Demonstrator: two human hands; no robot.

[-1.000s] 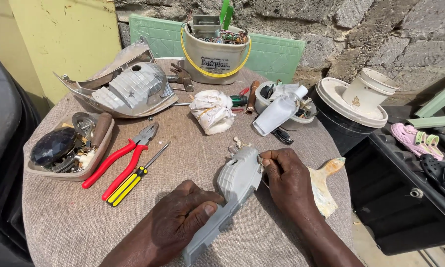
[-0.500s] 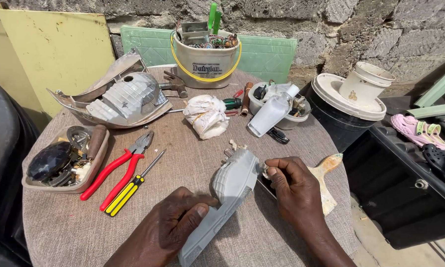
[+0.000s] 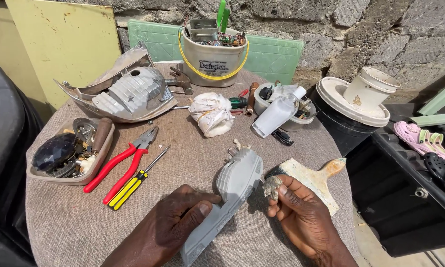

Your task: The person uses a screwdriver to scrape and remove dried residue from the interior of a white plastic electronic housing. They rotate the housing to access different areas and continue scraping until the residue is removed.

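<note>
My left hand (image 3: 175, 222) rests on the lower end of a long grey plastic housing (image 3: 227, 198) and holds it flat on the round cloth-covered table (image 3: 64, 222). Short wire ends stick out at the housing's far tip. Just right of the housing, my right hand (image 3: 301, 212) pinches a small dirty grey part (image 3: 272, 187) between thumb and fingers, a little off the table. A worn paintbrush (image 3: 314, 177) lies under and behind my right hand.
Red-handled pliers (image 3: 123, 163) and a yellow-black screwdriver (image 3: 136, 180) lie left of the housing. A tray of parts (image 3: 66, 153), a metal iron soleplate (image 3: 128, 94), a crumpled cloth (image 3: 212, 113), a tool-filled bucket (image 3: 213, 57) and a bowl with a white bottle (image 3: 279, 111) stand farther back.
My right hand has drawn back from the housing's side and now holds a small grey part clear of it. The left hand stays on the housing's lower end.
</note>
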